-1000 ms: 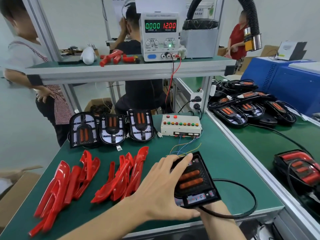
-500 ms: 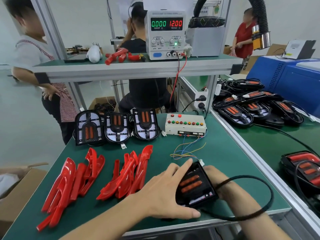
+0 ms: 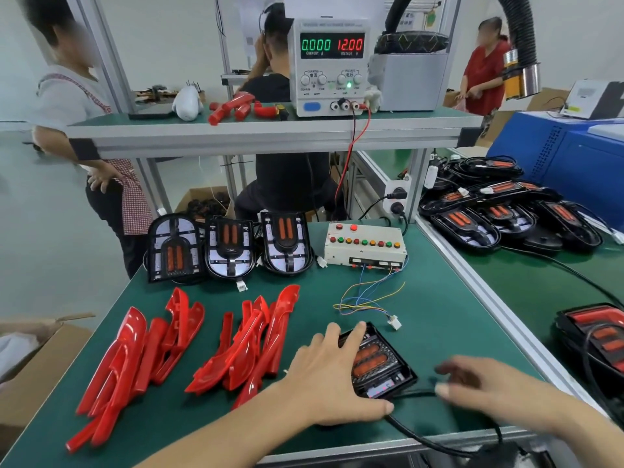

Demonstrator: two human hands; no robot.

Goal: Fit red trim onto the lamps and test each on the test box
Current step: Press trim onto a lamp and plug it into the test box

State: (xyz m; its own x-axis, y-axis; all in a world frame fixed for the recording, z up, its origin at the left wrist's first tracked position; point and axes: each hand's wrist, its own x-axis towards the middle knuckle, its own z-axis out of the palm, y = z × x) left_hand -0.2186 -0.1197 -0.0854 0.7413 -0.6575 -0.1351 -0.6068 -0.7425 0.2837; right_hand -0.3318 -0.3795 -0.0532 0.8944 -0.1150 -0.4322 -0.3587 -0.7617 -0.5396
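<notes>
A black lamp (image 3: pixel 380 364) with two orange lenses lies on the green mat near the front edge. My left hand (image 3: pixel 332 376) rests flat on its left half, fingers straight, thumb along its near edge. My right hand (image 3: pixel 489 385) hovers blurred to the lamp's right, fingers loose, above the lamp's black cable (image 3: pixel 418 434). Two piles of red trim (image 3: pixel 135 359) (image 3: pixel 251 349) lie left of the lamp. The white test box (image 3: pixel 364 246) stands at the back, its coloured wires ending in a loose white plug (image 3: pixel 394 323). Three more lamps (image 3: pixel 231 246) stand in a row left of the box.
A power supply (image 3: pixel 329 62) reading 12.00 sits on the upper shelf. Several lamps (image 3: pixel 506 214) crowd the right-hand table, and one with red trim (image 3: pixel 601 332) lies at its near end. A cardboard box (image 3: pixel 33 349) stands at the left. People stand behind the bench.
The lamp has come down from a tilt to lie flat on the mat. My right hand left the lamp's far side and moved right, and the cable loop dropped toward the front edge.
</notes>
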